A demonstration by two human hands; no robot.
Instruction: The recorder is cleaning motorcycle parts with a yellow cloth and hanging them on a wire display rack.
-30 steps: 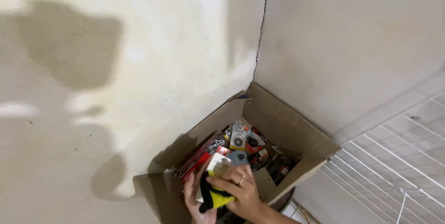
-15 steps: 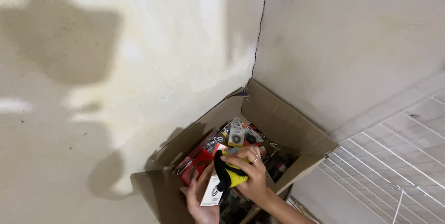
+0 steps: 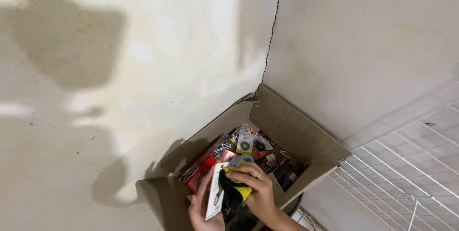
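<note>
I am holding a yellow-and-black carded tool (image 3: 233, 193) over the open cardboard box (image 3: 306, 138), right hand (image 3: 256, 193) closing its grip around it, left hand (image 3: 200, 209) gripping the card's edge; packaged hardware (image 3: 248, 144) is filling the box, sorting barely begun.

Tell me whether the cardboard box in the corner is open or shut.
Open. The cardboard box has its flaps up, with packaged items visible inside; both hands hold a carded pack over it.

Both hands meet at the bottom of the view. The right hand (image 3: 256, 193) curls its fingers (image 3: 243, 171) in a closed grip, wrist bent; the left hand (image 3: 203, 207) pinches from below, thumb raised.
</note>
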